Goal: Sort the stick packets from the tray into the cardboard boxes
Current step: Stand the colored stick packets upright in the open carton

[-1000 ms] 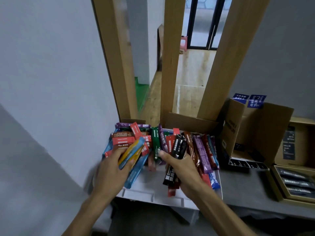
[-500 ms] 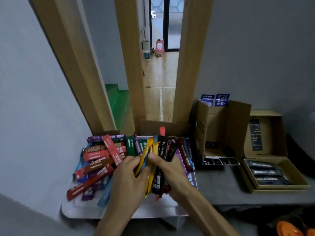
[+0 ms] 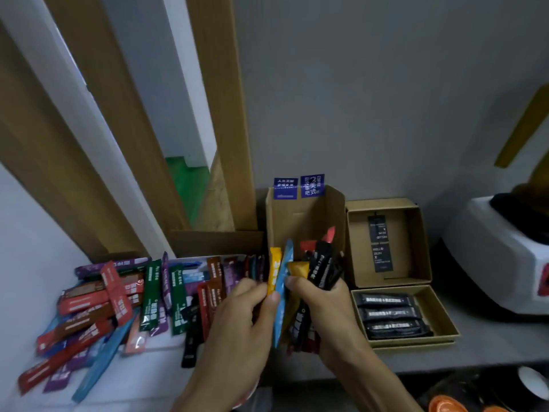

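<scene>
— Bundle of stick packets point(image 3: 300, 319): where?
— Clasped upright between both grips, in front of the tall cardboard box point(image 3: 297, 221), just right of the tray point(image 3: 142, 379).
— Left grip point(image 3: 246, 316)?
— Curled, pinching the blue packet point(image 3: 280, 295) with the thumb, next to the yellow packet point(image 3: 274, 269).
— Right grip point(image 3: 323, 310)?
— Wrapped round the black packets point(image 3: 322, 263) and a red packet point(image 3: 329, 234) poking out on top, with the thumb on the orange packet point(image 3: 298, 269).
— Loose packets point(image 3: 118, 298)?
— Heaped across the tray, left of both grips: red, brown, green, purple, blue.
— Other box?
— Flat cardboard box point(image 3: 413, 342) on the bench point(image 3: 490, 337), just right of the right grip, holding a row of three packets point(image 3: 389, 313), all black; lid point(image 3: 386, 242) standing open behind.
</scene>
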`<action>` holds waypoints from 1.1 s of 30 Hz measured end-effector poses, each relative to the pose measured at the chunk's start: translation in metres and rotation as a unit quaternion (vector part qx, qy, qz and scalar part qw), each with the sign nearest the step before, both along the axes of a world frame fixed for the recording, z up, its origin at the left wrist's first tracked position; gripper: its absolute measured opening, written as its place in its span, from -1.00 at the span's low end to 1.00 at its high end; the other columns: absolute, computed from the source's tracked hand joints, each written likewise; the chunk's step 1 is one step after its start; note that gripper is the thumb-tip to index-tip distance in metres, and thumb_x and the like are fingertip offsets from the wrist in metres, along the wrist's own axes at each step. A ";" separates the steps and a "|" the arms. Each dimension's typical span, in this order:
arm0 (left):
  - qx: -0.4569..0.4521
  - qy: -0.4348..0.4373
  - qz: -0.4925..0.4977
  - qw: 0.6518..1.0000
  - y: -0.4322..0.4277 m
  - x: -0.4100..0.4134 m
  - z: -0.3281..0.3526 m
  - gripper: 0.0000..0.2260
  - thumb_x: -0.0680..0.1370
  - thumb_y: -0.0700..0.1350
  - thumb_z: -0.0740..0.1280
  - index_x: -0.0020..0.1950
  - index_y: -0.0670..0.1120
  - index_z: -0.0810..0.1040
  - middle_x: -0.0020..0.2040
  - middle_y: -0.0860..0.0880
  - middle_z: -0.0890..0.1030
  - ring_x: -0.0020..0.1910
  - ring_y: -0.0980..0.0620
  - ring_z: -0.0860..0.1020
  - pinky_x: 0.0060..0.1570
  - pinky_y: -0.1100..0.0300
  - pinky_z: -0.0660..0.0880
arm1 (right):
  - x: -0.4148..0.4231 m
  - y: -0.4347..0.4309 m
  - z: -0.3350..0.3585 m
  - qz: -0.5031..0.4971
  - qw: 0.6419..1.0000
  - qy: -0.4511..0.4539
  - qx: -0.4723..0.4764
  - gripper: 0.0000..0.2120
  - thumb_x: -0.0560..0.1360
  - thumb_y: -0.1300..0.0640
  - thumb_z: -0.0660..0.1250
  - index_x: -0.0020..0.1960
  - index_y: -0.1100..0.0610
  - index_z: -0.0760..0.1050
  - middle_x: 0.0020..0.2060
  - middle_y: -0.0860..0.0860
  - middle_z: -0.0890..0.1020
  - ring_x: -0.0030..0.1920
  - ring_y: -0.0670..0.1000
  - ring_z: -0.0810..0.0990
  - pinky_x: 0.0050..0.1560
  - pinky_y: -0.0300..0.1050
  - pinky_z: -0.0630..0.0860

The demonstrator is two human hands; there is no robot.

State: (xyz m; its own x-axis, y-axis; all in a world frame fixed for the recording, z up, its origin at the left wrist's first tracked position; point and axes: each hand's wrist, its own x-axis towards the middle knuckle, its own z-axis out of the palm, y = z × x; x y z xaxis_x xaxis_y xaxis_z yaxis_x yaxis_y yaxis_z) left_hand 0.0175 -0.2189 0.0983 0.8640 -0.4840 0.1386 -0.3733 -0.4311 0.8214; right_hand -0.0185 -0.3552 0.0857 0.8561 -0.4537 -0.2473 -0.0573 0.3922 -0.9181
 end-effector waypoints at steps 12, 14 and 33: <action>-0.204 0.171 0.136 0.954 -0.079 0.001 0.000 -0.86 0.59 -0.15 0.34 0.13 -0.07 0.62 -0.03 -0.03 0.71 0.01 0.03 0.67 0.00 0.15 0.57 | -0.051 -0.108 0.003 -0.002 0.997 0.040 0.067 -0.79 0.48 0.27 0.38 0.09 0.10 0.52 -0.11 0.18 0.70 -0.09 0.21 0.71 -0.21 0.11 0.65; -0.195 0.145 0.139 0.960 -0.089 0.007 -0.001 -0.87 0.60 -0.17 0.32 0.12 -0.08 0.62 -0.04 -0.03 0.72 -0.03 0.07 0.68 -0.09 0.25 0.58 | -0.058 -0.115 0.005 0.009 0.996 0.050 0.073 -0.80 0.49 0.28 0.35 0.08 0.08 0.50 -0.11 0.19 0.68 -0.13 0.19 0.69 -0.31 0.07 0.62; 0.045 0.031 0.108 0.993 -0.162 0.096 -0.075 -0.46 0.57 -0.29 0.30 0.50 0.04 0.30 0.46 -0.02 0.35 0.45 -0.03 0.35 0.44 -0.06 0.33 | -0.066 -0.097 0.008 -0.058 0.990 0.108 0.071 -0.72 0.42 0.29 0.42 0.11 0.15 0.50 0.00 0.25 0.65 0.02 0.28 0.63 0.01 0.19 0.54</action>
State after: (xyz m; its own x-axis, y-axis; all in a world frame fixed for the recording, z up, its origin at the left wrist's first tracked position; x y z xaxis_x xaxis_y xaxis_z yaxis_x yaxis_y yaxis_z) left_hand 0.1135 -0.3808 0.0230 0.9543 -0.2952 0.0472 -0.2149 -0.5676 0.7948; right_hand -0.0844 -0.4520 0.0938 0.7208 -0.4930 -0.4873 -0.1934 0.5319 -0.8244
